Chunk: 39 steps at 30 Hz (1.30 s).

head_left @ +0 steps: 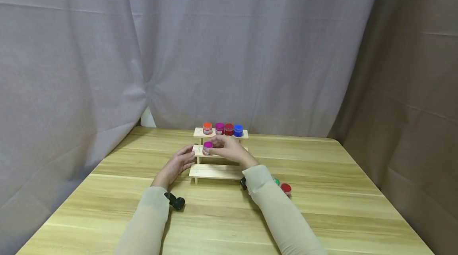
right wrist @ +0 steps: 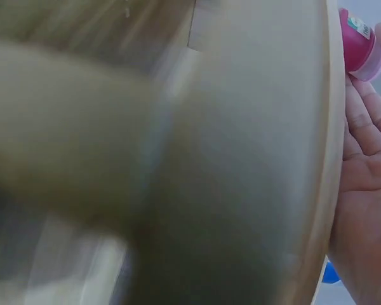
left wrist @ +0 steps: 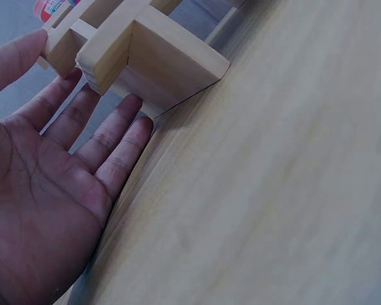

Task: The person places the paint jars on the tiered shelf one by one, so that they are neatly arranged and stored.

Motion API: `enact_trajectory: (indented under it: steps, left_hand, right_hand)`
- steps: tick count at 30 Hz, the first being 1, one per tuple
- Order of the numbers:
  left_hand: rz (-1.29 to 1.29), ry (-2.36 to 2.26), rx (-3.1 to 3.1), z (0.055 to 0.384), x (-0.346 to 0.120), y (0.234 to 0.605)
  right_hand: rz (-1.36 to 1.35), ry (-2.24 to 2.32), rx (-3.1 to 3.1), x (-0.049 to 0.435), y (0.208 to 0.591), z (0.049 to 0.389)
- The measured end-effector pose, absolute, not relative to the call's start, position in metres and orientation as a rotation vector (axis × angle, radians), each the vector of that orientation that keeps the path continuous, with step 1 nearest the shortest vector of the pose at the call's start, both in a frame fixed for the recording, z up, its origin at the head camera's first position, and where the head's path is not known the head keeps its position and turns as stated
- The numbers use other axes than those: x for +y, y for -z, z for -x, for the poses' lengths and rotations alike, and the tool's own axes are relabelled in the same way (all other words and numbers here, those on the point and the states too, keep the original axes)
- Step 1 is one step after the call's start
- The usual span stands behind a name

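Note:
A three-step wooden stand [head_left: 216, 171] is on the table in the head view. My right hand [head_left: 230, 149] pinches a small magenta jar [head_left: 207, 147] by its side, at the left part of the middle step. In the right wrist view the same pink jar [right wrist: 357, 44] shows between thumb and fingers, beyond the step's edge. My left hand [head_left: 177, 164] is beside the stand's left end, fingers extended. The left wrist view puts its fingertips [left wrist: 140, 126] right at the wooden end pieces [left wrist: 171, 60], palm turned up.
On the top step stand an orange jar [head_left: 207, 128], a purple jar [head_left: 220, 129], a dark red jar [head_left: 229, 129] and a blue jar [head_left: 238, 130]. Partly behind the right sleeve are a green jar [head_left: 277, 182] and a red jar [head_left: 286, 188]. Grey curtains [head_left: 232, 48] hang behind the table.

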<state>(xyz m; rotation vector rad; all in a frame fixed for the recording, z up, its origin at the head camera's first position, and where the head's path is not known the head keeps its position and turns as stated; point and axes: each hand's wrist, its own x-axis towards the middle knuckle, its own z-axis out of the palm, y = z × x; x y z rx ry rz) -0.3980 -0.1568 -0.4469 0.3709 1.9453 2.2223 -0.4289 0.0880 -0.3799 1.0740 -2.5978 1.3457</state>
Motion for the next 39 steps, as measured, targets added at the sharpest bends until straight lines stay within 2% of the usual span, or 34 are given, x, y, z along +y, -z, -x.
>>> enact_trajectory:
  steps: [39]
  left_hand:
    - [-0.378, -2.201, 1.955, 0.407, -0.156, 0.458]
  right_hand:
    - [-1.108, -1.363, -2.539, 0.089, 0.401, 0.441]
